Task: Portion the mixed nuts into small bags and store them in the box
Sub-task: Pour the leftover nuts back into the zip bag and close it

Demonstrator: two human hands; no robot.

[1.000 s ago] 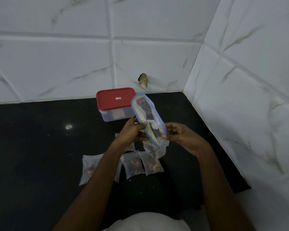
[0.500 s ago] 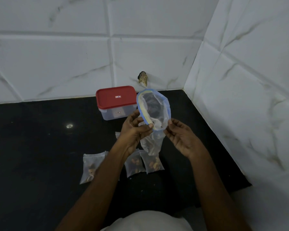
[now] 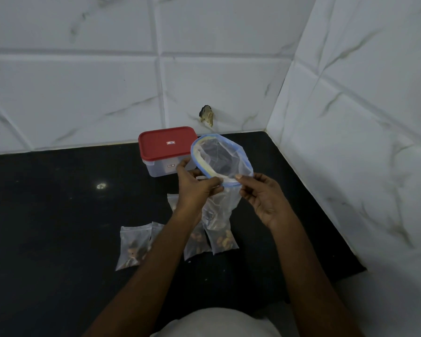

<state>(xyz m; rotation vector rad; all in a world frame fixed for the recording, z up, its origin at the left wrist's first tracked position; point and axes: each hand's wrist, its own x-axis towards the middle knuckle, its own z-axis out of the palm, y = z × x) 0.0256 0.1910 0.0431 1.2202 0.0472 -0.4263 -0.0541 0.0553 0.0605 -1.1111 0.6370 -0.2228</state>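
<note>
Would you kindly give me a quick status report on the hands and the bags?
Left hand, right hand: each pinching the zip bag rim, mouth open. Small nut bags on counter. Box lid on.

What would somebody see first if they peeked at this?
The big clear bag with the blue rim, held wide open in the middle by the left hand and right hand pinching its mouth. Just behind it sits the box with a bright red lid on the black counter, and small bags of nuts lie nearer the person.

Home kitchen corner — black counter [image 3: 46,215], marbled wall tiles [image 3: 83,93]
</note>
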